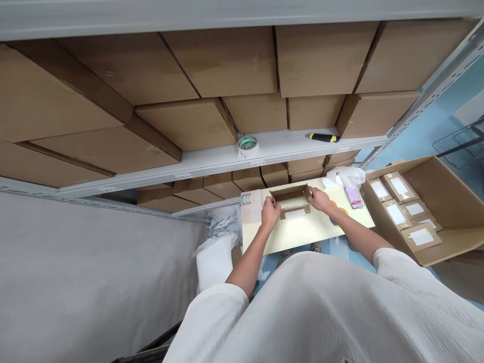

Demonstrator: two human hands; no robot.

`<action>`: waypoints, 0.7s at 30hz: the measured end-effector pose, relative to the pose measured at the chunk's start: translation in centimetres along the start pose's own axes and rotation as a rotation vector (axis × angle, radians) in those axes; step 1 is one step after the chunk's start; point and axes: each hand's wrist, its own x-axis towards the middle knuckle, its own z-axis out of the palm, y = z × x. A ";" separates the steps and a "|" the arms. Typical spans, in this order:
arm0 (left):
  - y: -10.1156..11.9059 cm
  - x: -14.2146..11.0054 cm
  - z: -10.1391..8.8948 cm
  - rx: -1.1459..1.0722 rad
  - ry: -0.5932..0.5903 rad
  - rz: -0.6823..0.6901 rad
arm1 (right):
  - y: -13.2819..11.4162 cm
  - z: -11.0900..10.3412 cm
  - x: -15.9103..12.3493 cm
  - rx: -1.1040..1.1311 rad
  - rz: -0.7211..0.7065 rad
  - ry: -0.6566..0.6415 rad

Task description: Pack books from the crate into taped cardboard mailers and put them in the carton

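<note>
On the pale table (272, 244), toward its far edge, sits an open box (289, 192). Its long side runs left to right, and its hollow faces up toward me. Along its near side lies a flap (295, 207) that bears a white label (295, 214). My left hand (271, 212) is at the left end of the box; its fingers are bent and pinch the edge near the corner. My right hand (319, 198) is at the right end; its thumb and fingers pinch the end wall near the far corner. To the right, a yellow and orange item (343, 210) is partly hidden by my right forearm (357, 229); I cannot tell what it is. At the far right of the table lie a white plastic bag (348, 175) and, nearer me, a blurred pink object (354, 196). Right of the table stands a large carton (442, 194) holding several labelled parcels (420, 237). Left of the table, lower down, is a white bundle (215, 262), its material unclear. Beyond the table, a shelf (282, 143) carries stacked cartons (317, 60). At its front edge rest a tape roll (248, 145) and, farther right, a black and yellow cutter (324, 137).
</note>
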 end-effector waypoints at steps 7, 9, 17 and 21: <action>-0.9 -0.7 0.9 0.086 -0.069 0.098 | 0.0 0.9 -0.8 -0.043 0.030 -0.055; -1.2 -0.8 1.1 0.107 -0.089 0.107 | 0.2 1.2 -0.7 -0.048 0.039 -0.067; -1.5 -0.5 1.1 0.153 -0.131 0.117 | -0.3 0.7 -0.7 -0.064 -0.041 -0.045; -1.5 -0.2 0.8 0.183 -0.182 0.137 | -0.6 0.5 -0.2 -0.077 -0.077 -0.080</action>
